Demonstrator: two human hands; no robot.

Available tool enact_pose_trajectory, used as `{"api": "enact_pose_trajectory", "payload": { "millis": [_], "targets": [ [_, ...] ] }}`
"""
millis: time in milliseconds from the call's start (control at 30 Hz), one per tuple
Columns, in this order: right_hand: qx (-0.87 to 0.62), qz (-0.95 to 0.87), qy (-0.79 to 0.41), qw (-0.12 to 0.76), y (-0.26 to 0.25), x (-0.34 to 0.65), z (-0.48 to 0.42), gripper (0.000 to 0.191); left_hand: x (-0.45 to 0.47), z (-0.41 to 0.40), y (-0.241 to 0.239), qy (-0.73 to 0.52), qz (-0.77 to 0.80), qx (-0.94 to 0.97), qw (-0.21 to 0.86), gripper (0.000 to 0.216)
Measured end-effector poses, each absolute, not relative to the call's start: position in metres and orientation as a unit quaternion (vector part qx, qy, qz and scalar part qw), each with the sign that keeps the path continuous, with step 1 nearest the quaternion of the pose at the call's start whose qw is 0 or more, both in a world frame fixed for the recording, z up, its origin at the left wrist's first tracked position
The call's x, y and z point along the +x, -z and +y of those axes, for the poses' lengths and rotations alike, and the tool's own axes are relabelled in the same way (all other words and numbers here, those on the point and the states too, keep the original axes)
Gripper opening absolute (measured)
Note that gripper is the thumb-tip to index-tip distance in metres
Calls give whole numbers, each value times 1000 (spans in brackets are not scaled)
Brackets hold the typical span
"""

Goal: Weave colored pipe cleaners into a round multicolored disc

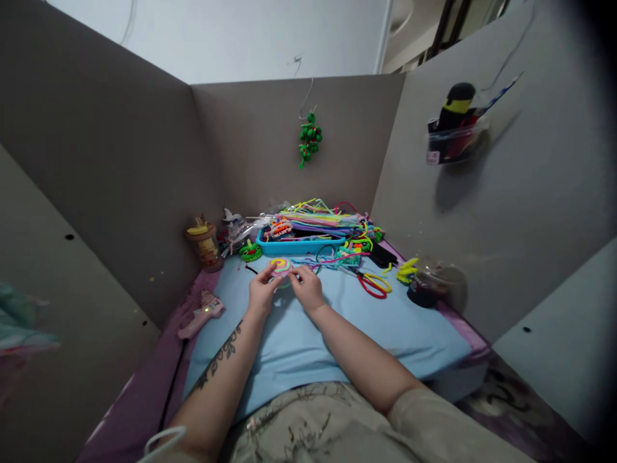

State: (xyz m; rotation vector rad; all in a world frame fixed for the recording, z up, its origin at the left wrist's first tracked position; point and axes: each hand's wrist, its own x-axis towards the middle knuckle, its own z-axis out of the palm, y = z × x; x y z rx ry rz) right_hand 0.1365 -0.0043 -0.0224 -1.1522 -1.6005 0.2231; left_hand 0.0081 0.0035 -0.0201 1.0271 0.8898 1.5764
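- Pink-yellow-green spiral disc (280, 265): in both hands, just on the near side of the blue tray (303, 247).
- Left hand (263, 290): thumb and fingers clamped on its left edge. Right hand (307, 289): fingertips pinched at its right edge; can't tell if a strand end is in there too.
- Step, my read: 2-handed work on the coil's edge. Next move calls for steady left hold, fine right fingertips.
- Pipe cleaners (315, 222): heaped in and over the tray.
- Green crocheted-looking piece (250, 251): beside tray's left end.
- Scissors (377, 294): near side, right of tray.
- Possible snag: loose strands (313, 262) between tray and right hand.
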Motion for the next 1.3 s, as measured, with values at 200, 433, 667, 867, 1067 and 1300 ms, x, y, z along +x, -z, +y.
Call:
{"api": "enact_pose_trajectory", "payload": {
  "millis": [200,433,667,867,1067,1300],
  "targets": [
    [-509,-634,-131,567,26,136,1,18,10,4,20,-657,378,427,492,59],
    [-508,-532,-305,605,32,135,10,21,10,2,20,-642,393,448,483,59],
    [-434,-479,-427,632,39,132,15,22,10,4,22,-648,387,436,491,58],
    [-402,-478,-456,635,38,130,13,23,9,6,25,-649,368,417,519,57],
    [-397,-455,-481,636,34,131,14,26,9,9,29,-632,333,420,561,56],
    [-423,-482,-391,660,33,131,13,22,4,11,25,-672,341,353,555,58]
  ]
}}
